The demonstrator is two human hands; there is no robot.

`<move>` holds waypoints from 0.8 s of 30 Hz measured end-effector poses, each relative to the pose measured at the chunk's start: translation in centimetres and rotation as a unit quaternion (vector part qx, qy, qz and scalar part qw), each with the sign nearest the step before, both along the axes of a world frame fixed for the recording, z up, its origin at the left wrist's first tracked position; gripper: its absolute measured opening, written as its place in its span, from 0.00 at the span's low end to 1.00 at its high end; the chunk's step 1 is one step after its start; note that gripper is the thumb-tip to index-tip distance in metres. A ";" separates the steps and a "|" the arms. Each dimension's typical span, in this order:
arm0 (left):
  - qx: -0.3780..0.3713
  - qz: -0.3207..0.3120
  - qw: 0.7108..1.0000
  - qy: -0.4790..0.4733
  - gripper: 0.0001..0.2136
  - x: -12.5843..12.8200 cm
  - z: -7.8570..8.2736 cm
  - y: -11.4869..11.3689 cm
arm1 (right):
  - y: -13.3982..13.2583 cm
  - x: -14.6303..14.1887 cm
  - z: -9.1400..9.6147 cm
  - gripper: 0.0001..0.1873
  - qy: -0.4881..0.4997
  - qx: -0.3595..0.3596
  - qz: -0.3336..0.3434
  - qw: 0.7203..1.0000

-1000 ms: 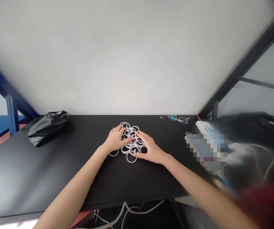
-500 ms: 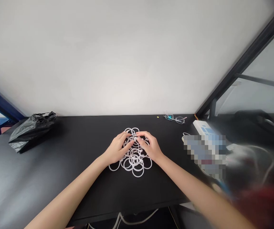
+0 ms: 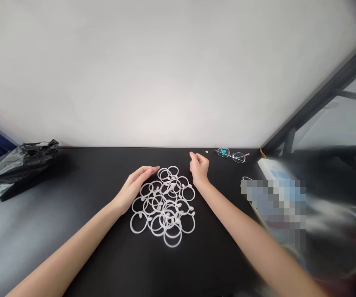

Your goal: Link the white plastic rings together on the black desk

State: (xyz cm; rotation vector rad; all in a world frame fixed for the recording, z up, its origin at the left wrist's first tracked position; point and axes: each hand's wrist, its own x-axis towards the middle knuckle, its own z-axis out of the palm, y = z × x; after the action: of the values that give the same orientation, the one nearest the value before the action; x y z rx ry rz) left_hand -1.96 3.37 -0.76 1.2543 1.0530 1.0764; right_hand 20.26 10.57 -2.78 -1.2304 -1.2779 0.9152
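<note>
A loose pile of white plastic rings with small knobs [image 3: 168, 235] lies on the black tabletop, many overlapping one another. My left hand [image 3: 134, 183] rests along the pile's left side, fingers stretched out together and nothing held. Beyond the pile's upper right edge, my right hand [image 3: 200, 168] is closed in a loose fist with the thumb pointing up. No ring shows in that fist, and a small gap parts it from the nearest rings.
A black plastic bag [image 3: 23, 165] sits at the far left. Eyeglasses [image 3: 231, 155] and a tiny yellow piece [image 3: 207, 152] lie near the wall [image 3: 153, 74]. To the right are a white-and-blue box [image 3: 274, 171], a pixelated object and blurred cables.
Both hands have moved off the top of the pile to its sides. My right hand has closed into a fist. The rings are more spread out and the view has shifted slightly.
</note>
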 end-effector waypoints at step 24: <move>0.069 0.001 0.997 0.042 0.14 1.1 -0.7 7.0 | 3.9 -0.1 -0.6 0.21 -0.058 0.082 -0.025 0.995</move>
State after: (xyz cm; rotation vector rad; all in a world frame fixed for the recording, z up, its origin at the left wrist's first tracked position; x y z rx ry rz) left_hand -0.86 10.39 -1.48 1.4196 1.0584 1.1221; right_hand 20.14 14.51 -3.34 -1.1942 -1.3793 0.6972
